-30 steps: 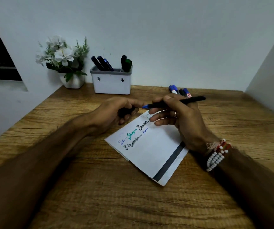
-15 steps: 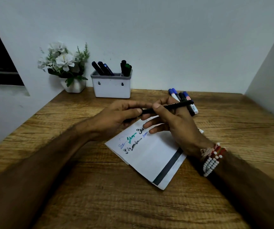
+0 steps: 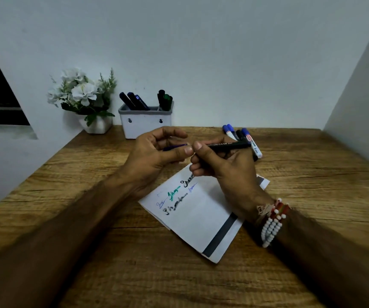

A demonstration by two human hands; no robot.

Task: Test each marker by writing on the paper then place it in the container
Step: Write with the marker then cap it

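My right hand (image 3: 228, 167) pinches a black gel pen (image 3: 225, 146) and holds it level above the paper. My left hand (image 3: 154, 158) grips the pen's dark blue cap end (image 3: 174, 147), with its thumb tip against my right thumb. The white paper (image 3: 203, 218) lies on the desk under my hands, with green, black and blue scribbles on it. At the back stands the white container (image 3: 145, 127) with a grey rim, holding several markers. A few loose markers (image 3: 251, 141) with blue and black caps lie behind my right hand.
A white pot of white flowers (image 3: 83, 96) stands left of the container against the wall. The wooden desk (image 3: 312, 196) runs to a side wall (image 3: 361, 107) on the right. A dark window opening is at the far left.
A second ago the pen's blue tip showed between my hands, with the cap apart in my left hand. The hands have come together and the tip is now covered. The view has shifted slightly.
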